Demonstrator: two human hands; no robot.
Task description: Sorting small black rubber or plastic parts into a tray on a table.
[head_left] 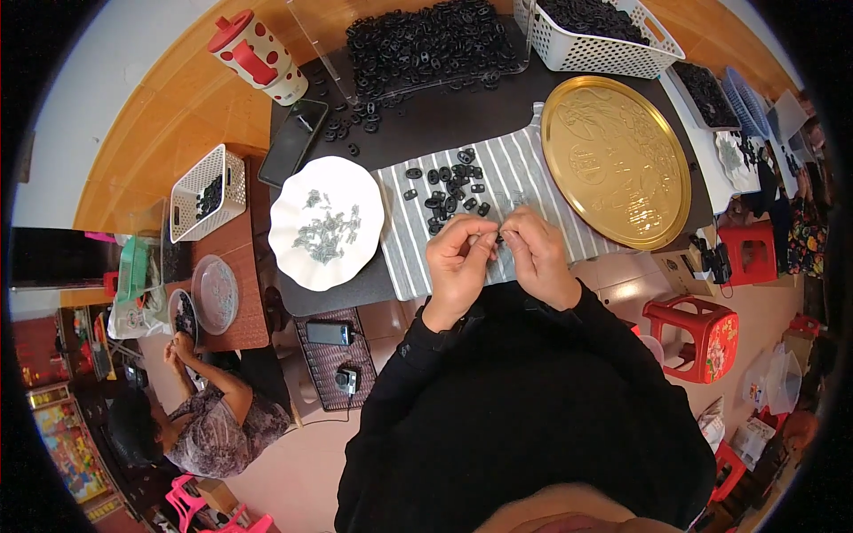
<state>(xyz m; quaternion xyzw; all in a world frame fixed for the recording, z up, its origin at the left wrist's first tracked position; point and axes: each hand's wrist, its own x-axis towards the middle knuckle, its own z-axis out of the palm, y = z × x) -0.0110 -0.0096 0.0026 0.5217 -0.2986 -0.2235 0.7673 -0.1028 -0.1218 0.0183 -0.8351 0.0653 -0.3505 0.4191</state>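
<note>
Head view: left hand (459, 266) and right hand (538, 258) pinched narrow on a small dark piece (499, 238), mostly hidden, over striped cloth (404, 258). Loose black pieces (453, 186) beyond, clear bits (324, 233) on white plate (355, 185), back heap (435, 44): probably plenty left, finished count unclear. Table (355, 298) edge close, gold tray (613, 160) right, open strip before heap.

I see left hand (458, 269) and right hand (538, 258) meeting at fingertips over striped cloth (402, 242), pinching small dark piece (499, 237), mostly hidden from me. Black pieces (456, 188) scattered on cloth just beyond. White scalloped plate (362, 182) to left, bearing small greyish pieces (326, 235). Gold tray (613, 164) to right, overlapping cloth. Farther back I spot black heap (431, 44), white perforated basket (604, 59). Co-worker (227, 426) visible at lower left.
</note>
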